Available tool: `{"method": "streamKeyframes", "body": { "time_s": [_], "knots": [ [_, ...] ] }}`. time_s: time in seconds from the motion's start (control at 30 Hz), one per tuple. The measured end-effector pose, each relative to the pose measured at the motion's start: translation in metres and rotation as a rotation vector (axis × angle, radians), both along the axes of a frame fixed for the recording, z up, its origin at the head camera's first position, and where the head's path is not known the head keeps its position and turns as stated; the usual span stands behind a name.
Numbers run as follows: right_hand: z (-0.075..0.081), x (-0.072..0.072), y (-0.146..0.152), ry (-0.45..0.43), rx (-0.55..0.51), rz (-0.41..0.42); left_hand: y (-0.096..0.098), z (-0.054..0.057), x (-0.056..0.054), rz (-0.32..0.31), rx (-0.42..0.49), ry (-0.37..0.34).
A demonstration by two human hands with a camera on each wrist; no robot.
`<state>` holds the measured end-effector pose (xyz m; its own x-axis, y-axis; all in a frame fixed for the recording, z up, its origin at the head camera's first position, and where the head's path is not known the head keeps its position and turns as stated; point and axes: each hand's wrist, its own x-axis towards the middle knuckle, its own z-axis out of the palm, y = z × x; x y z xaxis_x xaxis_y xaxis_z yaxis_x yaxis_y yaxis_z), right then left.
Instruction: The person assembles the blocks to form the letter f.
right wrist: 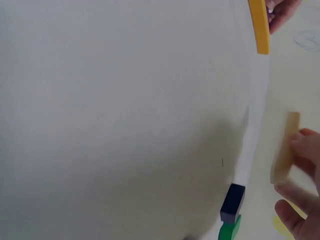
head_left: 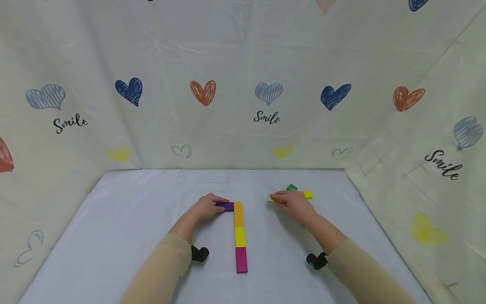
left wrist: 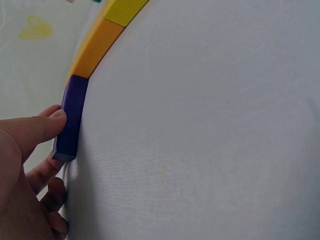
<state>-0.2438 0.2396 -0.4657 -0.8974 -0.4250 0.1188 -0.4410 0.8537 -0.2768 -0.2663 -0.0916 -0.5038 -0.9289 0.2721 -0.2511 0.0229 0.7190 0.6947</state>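
A purple block (left wrist: 73,117) is pinched between the thumb and fingers of my left hand (head_left: 205,207). One end of it meets the side of an orange block (head_left: 238,214), near that block's far end. Toward me, a yellow block (head_left: 240,237) and then a magenta block (head_left: 241,260) continue the line end to end. Farther right, my right hand (head_left: 298,207) pinches a pale plain wooden block (right wrist: 285,152), which looks raised off the table in the right wrist view. The hand hides part of it.
Beyond the right hand lie a green block (head_left: 292,186) and a second yellow block (head_left: 307,194). A dark block (right wrist: 233,203) shows beside the green one in the right wrist view. The white-covered table (head_left: 114,236) meets a heart-printed cloth (head_left: 228,131) at the back and sides.
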Motion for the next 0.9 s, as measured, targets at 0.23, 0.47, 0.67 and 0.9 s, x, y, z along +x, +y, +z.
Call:
{"method": "streamKeyframes", "body": {
  "time_s": [0.23,0.47,0.67,0.9],
  "knots": [
    [-0.006,-0.011,-0.025,-0.012,0.077,0.123,0.002,0.001,0.0,0.008,0.002,0.007],
    [-0.015,-0.017,-0.048,-0.105,0.094,0.108,0.002,-0.002,-0.001,0.004,0.004,0.017],
    [-0.023,-0.018,-0.059,-0.106,0.091,0.151,0.002,-0.001,-0.001,-0.005,0.003,0.021],
    [-0.027,-0.02,-0.068,-0.128,0.105,0.13,0.002,0.003,-0.001,-0.008,0.001,0.017]
  ]
}}
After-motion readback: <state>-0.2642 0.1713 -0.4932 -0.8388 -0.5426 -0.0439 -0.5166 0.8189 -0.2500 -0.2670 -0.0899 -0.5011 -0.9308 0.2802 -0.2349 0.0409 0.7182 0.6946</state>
